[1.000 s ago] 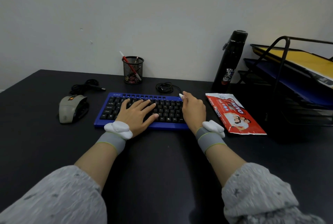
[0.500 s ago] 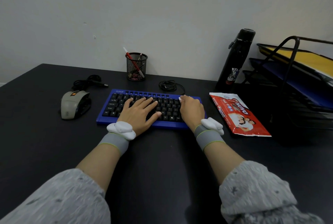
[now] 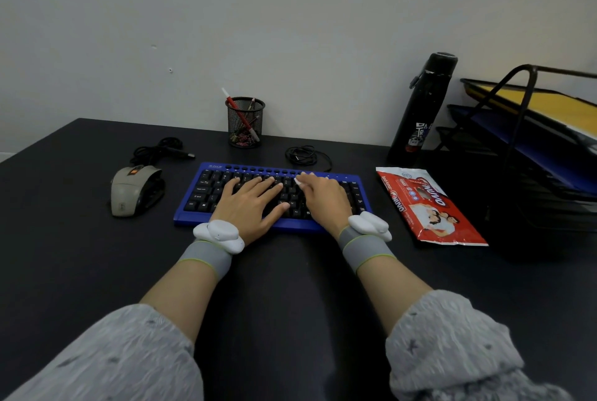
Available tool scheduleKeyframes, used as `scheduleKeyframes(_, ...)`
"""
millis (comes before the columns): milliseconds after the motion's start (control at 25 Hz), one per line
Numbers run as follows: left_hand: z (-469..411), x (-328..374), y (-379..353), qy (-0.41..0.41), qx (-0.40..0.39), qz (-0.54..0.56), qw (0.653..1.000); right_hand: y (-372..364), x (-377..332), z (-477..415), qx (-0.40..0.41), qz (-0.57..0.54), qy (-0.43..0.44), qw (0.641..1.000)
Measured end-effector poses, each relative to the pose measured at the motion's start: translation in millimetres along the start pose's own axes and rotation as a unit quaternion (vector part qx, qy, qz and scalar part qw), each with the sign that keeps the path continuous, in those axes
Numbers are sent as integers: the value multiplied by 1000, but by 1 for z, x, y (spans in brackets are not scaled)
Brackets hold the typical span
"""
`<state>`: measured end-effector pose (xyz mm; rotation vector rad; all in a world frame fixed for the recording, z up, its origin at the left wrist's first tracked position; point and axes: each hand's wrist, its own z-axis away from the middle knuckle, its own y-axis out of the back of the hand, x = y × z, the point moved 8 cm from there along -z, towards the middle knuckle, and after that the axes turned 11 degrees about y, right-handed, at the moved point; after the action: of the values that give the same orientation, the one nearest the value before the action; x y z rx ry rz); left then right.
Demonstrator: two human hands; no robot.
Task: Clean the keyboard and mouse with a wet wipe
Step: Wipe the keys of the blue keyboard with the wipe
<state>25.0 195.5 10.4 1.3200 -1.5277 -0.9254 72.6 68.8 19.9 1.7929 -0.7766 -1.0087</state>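
Keyboard wipe in progress, mid tabletop (image 3: 80, 255).
Blue keyboard (image 3: 206, 190) lies flat, long axis 9-to-3 o'clock. Left hand (image 3: 250, 203) rests flat on the left-centre keys, fingers spread. Right hand (image 3: 323, 198) is curled and pinches a small white wet wipe (image 3: 298, 181) on the upper key rows near centre. Mouse (image 3: 134, 189) sits apart at the keyboard's 9 o'clock, nose toward 12. Red wipe pack (image 3: 426, 207) at 3 o'clock. A second ago the wipe was at the far right corner; it has shifted toward 9 o'clock. Left hand unchanged.

Grey sleeves (image 3: 113, 365), grey wristbands (image 3: 206, 257), white trackers (image 3: 219, 234)
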Motion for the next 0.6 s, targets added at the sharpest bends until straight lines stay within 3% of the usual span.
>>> scheduleKeyframes(400,0,0,-1,5,-10,-8,1000,7,10,16,-35,39,28,998)
scheduleKeyframes(600,0,-1,-2,6,-13,-11,1000,11,16,25,9,66,-5,998)
